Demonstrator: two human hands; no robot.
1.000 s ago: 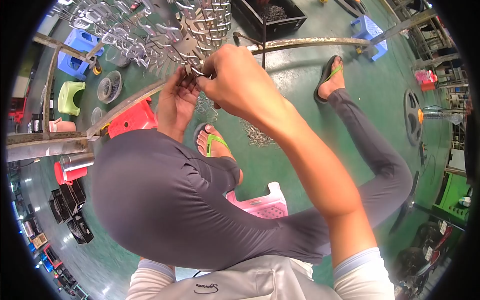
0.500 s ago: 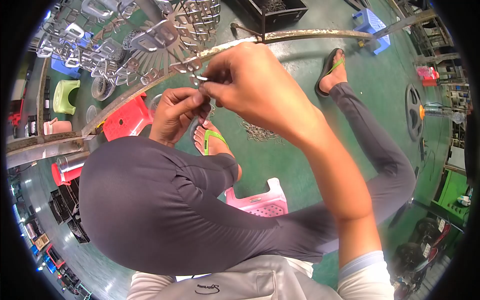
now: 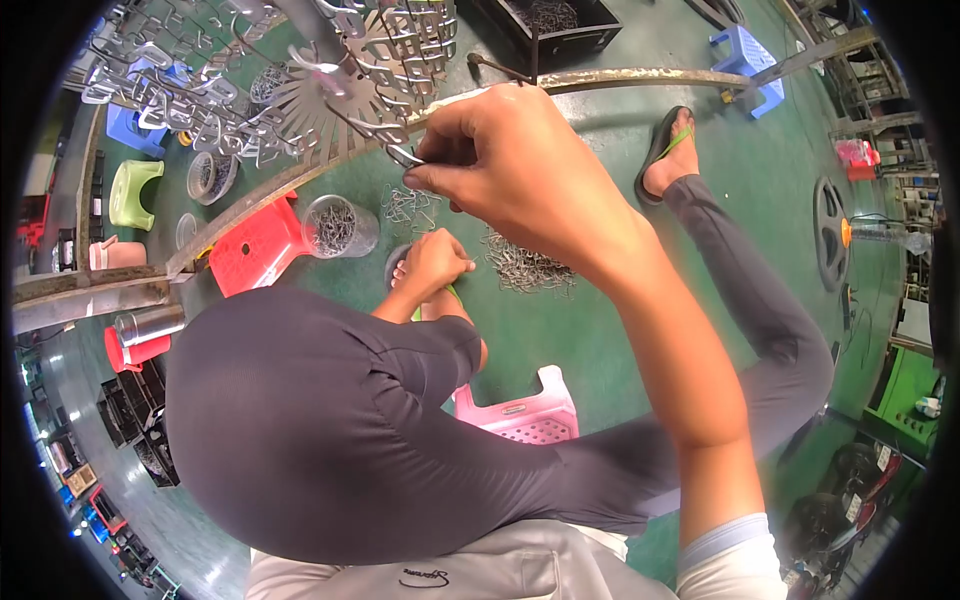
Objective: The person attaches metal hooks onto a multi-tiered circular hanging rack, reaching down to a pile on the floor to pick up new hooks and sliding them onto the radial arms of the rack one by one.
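Note:
My right hand (image 3: 495, 150) is raised beside the hanging metal rack (image 3: 335, 85), its thumb and fingers pinching a bent metal hook (image 3: 403, 156) at the rack's lower right edge. Many similar bent wire pieces and metal loops hang from this rack in tiers. Lower down, my left hand (image 3: 436, 262) is over my sandalled foot, its fingers curled together; whatever may be in them is hidden. To its right a pile of loose metal hooks (image 3: 528, 266) lies on the green floor. A smaller scatter of hooks (image 3: 410, 207) lies just above it.
A clear tub (image 3: 340, 227) of metal pieces stands beside a red stool (image 3: 252, 250). A pink stool (image 3: 530, 415) is below me. A metal frame bar (image 3: 640, 75) crosses ahead, with a black bin (image 3: 545, 30) beyond. A blue stool (image 3: 748, 65) stands farther right.
My left hand has dropped away from my right hand and the rack, down toward the floor pile. My right hand stays raised, pinching at the rack, which has shifted slightly.

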